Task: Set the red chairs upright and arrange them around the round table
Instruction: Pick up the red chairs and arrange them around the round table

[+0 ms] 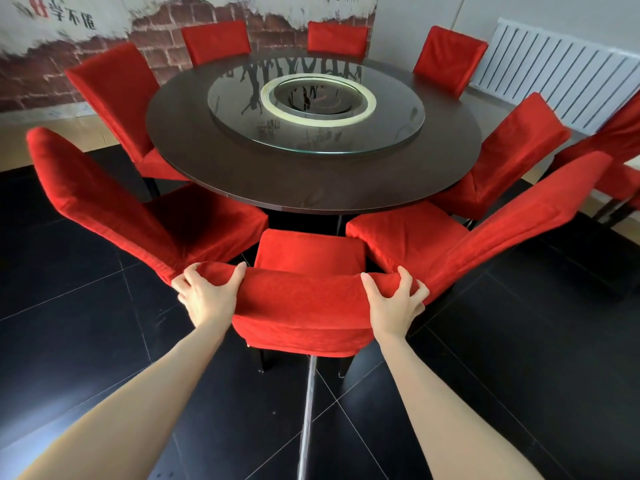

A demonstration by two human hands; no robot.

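Red fabric chair (304,306) nearest, upright, seat facing the round table (311,188). Left hand (207,292) and right hand (393,303) each curl fingers over the top corners of its backrest, gripping it. Just beside it: left neighbour chair (138,209), right neighbour chair (467,237). More red chairs ring the table. Glass turntable (311,133) on top. White radiator (561,71) far right.

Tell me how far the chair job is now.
Done: seven red cloth-covered chairs stand upright around the round dark wooden table. In hand: left hand and right hand grip the nearest red chair's backrest. Left: pushing it in; one red chair at the right edge seems outside the ring.
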